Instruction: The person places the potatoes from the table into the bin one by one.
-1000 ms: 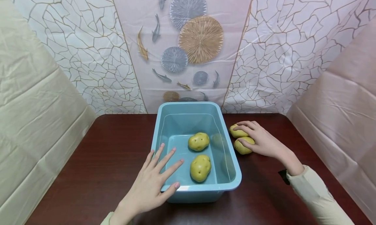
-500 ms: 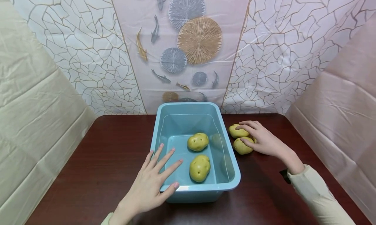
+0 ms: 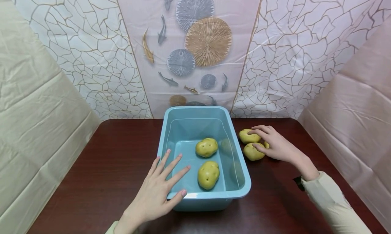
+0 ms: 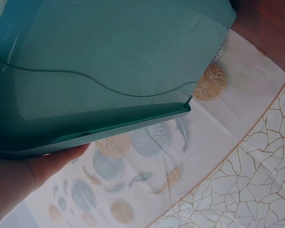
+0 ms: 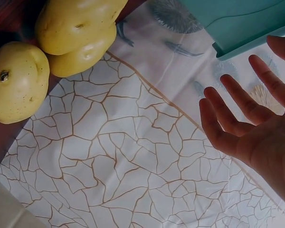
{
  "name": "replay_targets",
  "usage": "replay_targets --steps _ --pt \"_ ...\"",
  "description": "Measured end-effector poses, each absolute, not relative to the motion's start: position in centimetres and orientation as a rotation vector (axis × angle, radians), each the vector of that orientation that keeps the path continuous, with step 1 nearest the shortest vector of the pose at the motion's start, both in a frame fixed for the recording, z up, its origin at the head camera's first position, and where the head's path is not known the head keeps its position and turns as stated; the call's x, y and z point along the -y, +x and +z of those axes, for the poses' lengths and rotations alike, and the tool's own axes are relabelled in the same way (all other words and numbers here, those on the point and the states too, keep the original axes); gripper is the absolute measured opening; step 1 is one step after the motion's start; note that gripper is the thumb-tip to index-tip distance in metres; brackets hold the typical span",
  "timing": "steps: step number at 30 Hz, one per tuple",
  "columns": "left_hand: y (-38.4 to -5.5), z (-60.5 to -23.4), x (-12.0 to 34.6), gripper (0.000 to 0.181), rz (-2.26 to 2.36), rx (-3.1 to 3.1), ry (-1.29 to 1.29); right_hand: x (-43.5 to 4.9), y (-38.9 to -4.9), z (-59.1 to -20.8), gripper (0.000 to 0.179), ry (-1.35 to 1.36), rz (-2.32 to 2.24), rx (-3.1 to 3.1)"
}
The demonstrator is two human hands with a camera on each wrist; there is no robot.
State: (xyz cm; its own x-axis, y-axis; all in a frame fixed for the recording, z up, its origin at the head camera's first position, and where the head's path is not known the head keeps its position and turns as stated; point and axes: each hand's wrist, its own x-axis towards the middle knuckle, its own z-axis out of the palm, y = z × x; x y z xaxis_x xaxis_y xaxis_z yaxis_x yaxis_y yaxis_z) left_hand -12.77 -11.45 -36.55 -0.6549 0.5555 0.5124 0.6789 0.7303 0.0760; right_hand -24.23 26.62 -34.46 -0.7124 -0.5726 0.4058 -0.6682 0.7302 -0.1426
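My left hand (image 3: 159,186) spreads its fingers over the near left rim of a light blue plastic tub (image 3: 195,195). In the left wrist view its thumb (image 4: 61,162) lies along the tub's rim. Two yellow potatoes, one (image 3: 206,147) farther and one (image 3: 208,175) nearer, lie on the tub's floor. Just over the potatoes right of the tub, my right hand (image 3: 275,145) has loosely bent fingers, holding nothing. Below it are a near potato (image 3: 253,152), a far potato (image 3: 246,136) and a mostly hidden potato (image 3: 267,145). The right wrist view shows bare fingers (image 5: 244,102) apart from the potatoes (image 5: 19,83).
Everything stands on a dark red-brown table (image 3: 122,152). A patterned cloth backdrop (image 3: 281,67) hangs right behind its far edge. Pale cloth walls close in the left side (image 3: 36,118) and right side (image 3: 351,125).
My right hand has drawn slightly to the right, uncovering more of the potatoes beneath it. The left hand, tub and potatoes stay where they were.
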Motion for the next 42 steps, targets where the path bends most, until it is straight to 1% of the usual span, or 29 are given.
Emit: replay_targets --steps 10,18,30,42 --pt "-12.8 -36.5 11.5 0.051 -0.362 2.465 -0.944 -27.2 -24.8 -35.0 0.036 0.952 0.39 2.571" --pt "-12.8 -36.5 11.5 0.048 -0.358 2.464 -0.943 -27.5 -25.0 -35.3 0.035 0.946 0.382 2.566" --pt "-12.6 -36.4 11.5 0.049 -0.353 2.498 -0.934 -28.0 -25.5 -36.4 0.035 0.929 0.381 2.582" --pt "-12.8 -36.5 11.5 0.048 -0.365 2.472 -0.95 -28.1 -25.7 -37.3 0.038 0.845 0.388 2.743"
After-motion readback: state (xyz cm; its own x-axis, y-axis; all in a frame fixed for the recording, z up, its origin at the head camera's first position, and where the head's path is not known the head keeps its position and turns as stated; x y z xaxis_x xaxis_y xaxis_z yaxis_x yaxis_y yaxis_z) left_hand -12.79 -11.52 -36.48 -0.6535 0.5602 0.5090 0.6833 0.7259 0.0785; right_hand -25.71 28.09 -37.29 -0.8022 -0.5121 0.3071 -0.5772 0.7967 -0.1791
